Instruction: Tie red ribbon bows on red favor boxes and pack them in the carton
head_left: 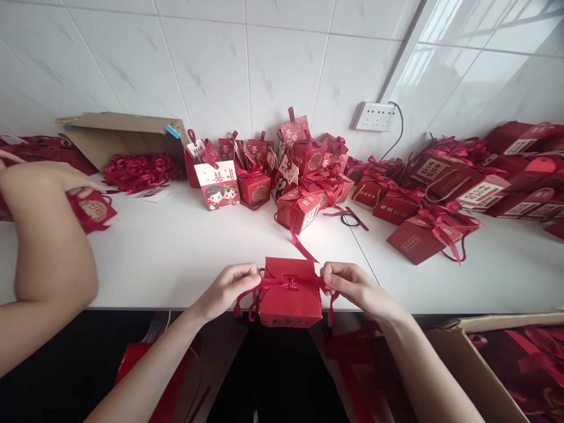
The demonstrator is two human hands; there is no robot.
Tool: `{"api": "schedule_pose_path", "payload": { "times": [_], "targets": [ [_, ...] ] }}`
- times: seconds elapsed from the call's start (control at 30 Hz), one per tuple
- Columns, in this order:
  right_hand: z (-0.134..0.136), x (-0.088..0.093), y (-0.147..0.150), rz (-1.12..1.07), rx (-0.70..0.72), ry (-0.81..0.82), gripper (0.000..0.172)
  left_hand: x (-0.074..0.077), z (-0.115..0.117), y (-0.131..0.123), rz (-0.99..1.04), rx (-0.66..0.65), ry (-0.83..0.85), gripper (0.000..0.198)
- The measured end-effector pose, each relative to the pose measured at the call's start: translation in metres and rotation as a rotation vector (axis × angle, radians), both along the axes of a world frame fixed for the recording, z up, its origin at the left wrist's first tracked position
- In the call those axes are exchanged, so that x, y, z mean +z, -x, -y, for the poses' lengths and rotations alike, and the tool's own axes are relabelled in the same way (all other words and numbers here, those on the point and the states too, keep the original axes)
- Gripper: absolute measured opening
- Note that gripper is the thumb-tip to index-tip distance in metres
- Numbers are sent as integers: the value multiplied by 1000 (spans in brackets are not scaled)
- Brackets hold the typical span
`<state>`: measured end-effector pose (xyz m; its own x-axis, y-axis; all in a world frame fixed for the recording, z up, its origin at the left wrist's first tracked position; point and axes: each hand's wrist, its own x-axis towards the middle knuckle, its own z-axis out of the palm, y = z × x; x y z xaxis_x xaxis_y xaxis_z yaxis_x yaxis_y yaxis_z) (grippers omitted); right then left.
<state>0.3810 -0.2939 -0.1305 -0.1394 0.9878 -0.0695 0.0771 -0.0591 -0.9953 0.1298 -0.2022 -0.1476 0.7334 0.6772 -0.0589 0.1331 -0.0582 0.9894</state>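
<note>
A red gift box [291, 305] sits at the front edge of the white table, right in front of me. Across its top runs a red ribbon [304, 282], crossed or knotted at the slot in the middle of the lid. My left hand [233, 285] pinches one side of this ribbon, and my right hand [348, 285] pinches the other, so it is stretched out sideways between them. Loose ribbon ends hang below both hands. Red cord loops show at the left side of the box.
Several finished-looking red boxes [299, 208] stand behind. More are piled at right [432, 235]. A cardboard box [127, 126] holds bunched ribbon [141, 170]. At left, another person's arm [53, 247] reaches over a red box [92, 210]. An open carton [471, 364] stands low right.
</note>
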Motion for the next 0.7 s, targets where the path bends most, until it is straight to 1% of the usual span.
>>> {"api": "schedule_pose_path", "payload": {
  "times": [0.1,0.17,0.2,0.3,0.37,0.43,0.47,0.57,0.7],
  "targets": [
    [3,24,5,48,13,-82,33,17,3,-3,-59,-44,-18,32],
    [2,35,13,75,15,-120,32,24,4,-6,-90,-37,-47,30],
    [0,37,17,78,21,-136,31,26,4,-8,-104,-30,-64,29],
    [-7,32,28,109,4,-213,29,31,4,-11,-148,-28,-114,31],
    [-13,24,31,176,-74,-286,28,36,4,-11,-190,-26,-144,31],
    [-16,17,32,235,-158,-330,28,42,5,-9,-232,-7,-184,26],
    [-18,14,32,247,-176,-338,28,46,5,-9,-250,0,-213,23],
    [-19,13,29,268,-153,-349,27,60,8,-8,-292,-46,-370,22],
    [-20,13,30,334,-126,-393,25,77,11,-9,-456,-144,-617,19]
  ]
}}
